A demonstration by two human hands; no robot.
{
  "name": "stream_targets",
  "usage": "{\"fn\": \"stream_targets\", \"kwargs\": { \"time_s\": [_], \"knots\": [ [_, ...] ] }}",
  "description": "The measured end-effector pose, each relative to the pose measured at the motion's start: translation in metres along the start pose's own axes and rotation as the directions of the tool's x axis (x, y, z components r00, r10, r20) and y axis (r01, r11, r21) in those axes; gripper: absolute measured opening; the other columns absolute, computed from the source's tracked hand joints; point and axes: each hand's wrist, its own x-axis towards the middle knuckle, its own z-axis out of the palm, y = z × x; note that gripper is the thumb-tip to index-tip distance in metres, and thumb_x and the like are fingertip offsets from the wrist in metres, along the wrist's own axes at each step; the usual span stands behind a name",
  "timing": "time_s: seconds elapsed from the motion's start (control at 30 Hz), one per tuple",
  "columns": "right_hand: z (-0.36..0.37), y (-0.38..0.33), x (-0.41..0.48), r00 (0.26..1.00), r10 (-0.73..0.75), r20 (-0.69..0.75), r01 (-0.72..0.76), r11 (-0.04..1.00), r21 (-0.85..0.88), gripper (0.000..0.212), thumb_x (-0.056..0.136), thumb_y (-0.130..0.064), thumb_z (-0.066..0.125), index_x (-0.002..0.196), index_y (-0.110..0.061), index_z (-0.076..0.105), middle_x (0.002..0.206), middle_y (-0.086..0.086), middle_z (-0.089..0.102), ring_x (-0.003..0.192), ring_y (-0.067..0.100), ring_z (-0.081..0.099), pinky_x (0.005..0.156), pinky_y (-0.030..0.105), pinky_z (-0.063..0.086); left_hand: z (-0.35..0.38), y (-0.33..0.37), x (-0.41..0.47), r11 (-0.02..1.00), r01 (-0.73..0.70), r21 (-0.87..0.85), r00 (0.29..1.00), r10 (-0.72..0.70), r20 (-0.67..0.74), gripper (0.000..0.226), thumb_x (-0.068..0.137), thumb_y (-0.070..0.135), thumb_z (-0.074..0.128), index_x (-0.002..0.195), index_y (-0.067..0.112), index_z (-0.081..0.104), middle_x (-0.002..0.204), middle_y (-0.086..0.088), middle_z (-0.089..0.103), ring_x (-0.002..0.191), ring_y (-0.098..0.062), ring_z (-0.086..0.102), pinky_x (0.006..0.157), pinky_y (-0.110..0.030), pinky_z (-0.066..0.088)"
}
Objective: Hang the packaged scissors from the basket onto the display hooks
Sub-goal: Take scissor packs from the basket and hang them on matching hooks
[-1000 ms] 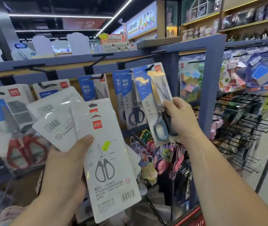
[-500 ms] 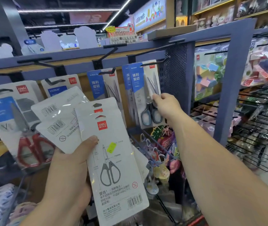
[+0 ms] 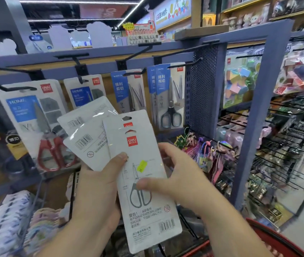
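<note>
A blue display rack (image 3: 258, 108) fills most of the view, and black hooks (image 3: 183, 65) are carried on its top rail, pointing toward the camera. On a hook at the left a large pack of red-handled scissors (image 3: 36, 123) is hung. On the right-most hook, just beside the perforated panel (image 3: 201, 93), a pack of grey-handled scissors (image 3: 169, 101) is hung in front of another. A red basket (image 3: 269, 236) is seen only as a rim at the lower right, under the right forearm. In front of the rack and below the hooks, a fan of packaged scissors (image 3: 90, 138) is held up, with barcodes turned to the camera. It is gripped by the left hand (image 3: 95, 193), the thumb pressed across the faces and the fingers hidden behind. The front pack (image 3: 147, 216) of the fan is pinched by the right hand (image 3: 177, 180): the thumb is laid on its face over the printed scissors, and the fingers (image 3: 173, 154) are tucked behind its right edge.
</note>
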Motion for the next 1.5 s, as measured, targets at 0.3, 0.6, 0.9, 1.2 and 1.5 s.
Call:
{"fn": "stream_targets", "kwargs": {
  "time_s": [0.3,0.6,0.9,1.2,1.5],
  "knots": [
    [0.019,0.015,-0.034,0.988,0.061,-0.141,-0.042,0.99,0.131,0.046,0.086,-0.018,0.086,0.121,-0.037,0.063,0.112,-0.01,0.078,0.098,0.011,0.076,0.086,0.047,0.064,-0.016,-0.003,-0.027,0.999,0.053,-0.009,0.998,-0.053,-0.024,0.044,0.09,0.002,0.07,0.132,0.016,0.066,0.12,-0.005,0.079,0.109,-0.029,0.077,0.093,-0.051,0.062],
    [0.041,0.016,-0.036,0.976,0.152,-0.157,-0.1,0.951,0.294,0.032,0.092,-0.024,0.08,0.115,-0.022,0.057,0.109,0.002,0.079,0.097,0.024,0.078,0.088,0.06,0.061,-0.042,0.003,-0.041,0.996,0.083,0.032,0.996,-0.082,-0.038,0.041,0.092,-0.012,0.065,0.123,0.015,0.069,0.114,-0.007,0.08,0.105,-0.029,0.078,0.097,-0.052,0.057],
    [0.068,0.005,-0.029,0.988,0.134,-0.078,-0.101,0.938,0.33,0.028,0.094,-0.019,0.077,0.117,-0.019,0.06,0.11,0.001,0.079,0.099,0.023,0.078,0.088,0.056,0.062,-0.07,0.01,-0.038,0.999,0.005,0.046,0.975,0.005,-0.22,0.053,0.085,-0.009,0.076,0.131,0.013,0.064,0.114,0.0,0.08,0.105,-0.023,0.078,0.098,-0.052,0.059],
    [0.036,-0.028,-0.024,0.824,0.027,-0.566,0.074,0.985,0.155,0.027,0.094,-0.009,0.073,0.101,-0.031,0.06,0.099,-0.012,0.075,0.096,0.013,0.073,0.085,0.042,0.059,-0.088,0.021,-0.039,0.997,-0.043,0.062,0.939,0.061,-0.337,0.052,0.087,-0.007,0.077,0.132,0.015,0.063,0.113,0.007,0.08,0.104,-0.017,0.077,0.096,-0.047,0.06],
    [0.09,-0.028,-0.028,0.995,0.021,-0.098,-0.022,1.0,-0.009,0.022,0.1,-0.042,0.056,0.085,-0.032,0.042,0.075,-0.014,0.053,0.067,0.008,0.049,0.064,0.032,0.038,-0.076,0.023,-0.041,0.996,-0.032,0.08,0.956,0.053,-0.287,0.044,0.09,-0.01,0.073,0.125,0.015,0.066,0.108,0.003,0.081,0.099,-0.019,0.079,0.09,-0.045,0.061]
  ]
}}
